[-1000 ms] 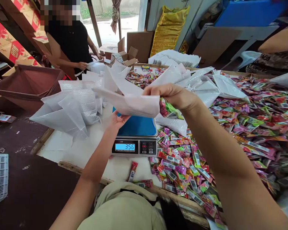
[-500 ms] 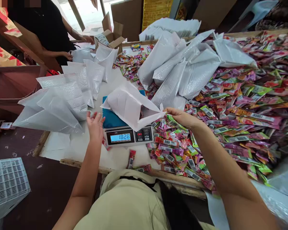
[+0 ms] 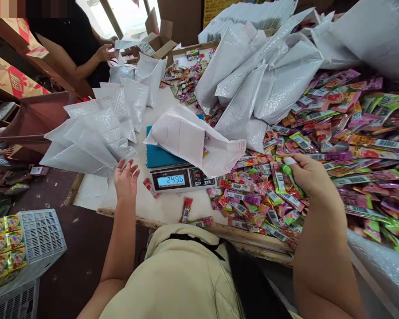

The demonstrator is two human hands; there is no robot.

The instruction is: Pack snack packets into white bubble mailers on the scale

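Padded mailer [image 3: 193,144] on scale [image 3: 158,156], left of my right hand [image 3: 314,177], which pinches a green packet [image 3: 291,178]; left hand [image 3: 126,180] spread. Likely soft, slippery; I'd grip both mouth edges.

The lit display [image 3: 171,179] of the scale [image 3: 161,155], at the centre of the frame, reads the digits 2496 — whether a decimal point sits among them is too small to tell. Its keypad [image 3: 201,177] labels are illegible. Barcodes mark many sachets [image 3: 236,195] at right; large white-on-red characters on cartons [image 3: 16,82], upper left, can't be read surely.
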